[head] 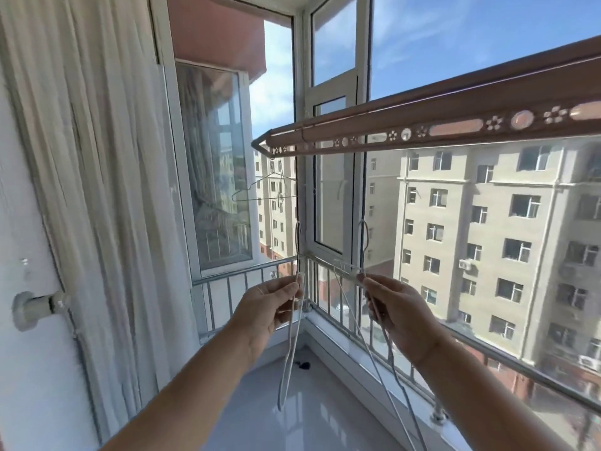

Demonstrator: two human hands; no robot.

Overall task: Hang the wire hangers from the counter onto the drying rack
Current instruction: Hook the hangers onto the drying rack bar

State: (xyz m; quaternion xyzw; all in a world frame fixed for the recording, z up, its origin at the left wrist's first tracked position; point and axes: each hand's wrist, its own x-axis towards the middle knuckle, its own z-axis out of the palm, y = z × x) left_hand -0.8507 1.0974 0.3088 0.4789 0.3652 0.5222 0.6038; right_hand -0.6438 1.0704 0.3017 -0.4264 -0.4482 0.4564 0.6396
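Beneath the brown metal drying rack with flower-shaped cutouts (422, 125), our left hand (273, 307) pinches a thin white wire hanger (287, 359) at its neck, hook upward. Our right hand (396, 314) grips pale wire hangers (377, 369) the same way. Another grey wire hanger (260, 199) hangs at the rack's far end.

Drying rack (422, 125) ran overhead from upper right to centre, in front of the window (331, 196). One wire hanger (263, 190) hung below its far left end. Beneath the rack, left hand (270, 307) and right hand (396, 314) were side by side, apart. Left hanger (287, 362) was in left fingers, right hangers (367, 249) in right, hooks up. Counter (292, 411) lay below; railing (487, 349) behind it; curtain (97, 190) at left.
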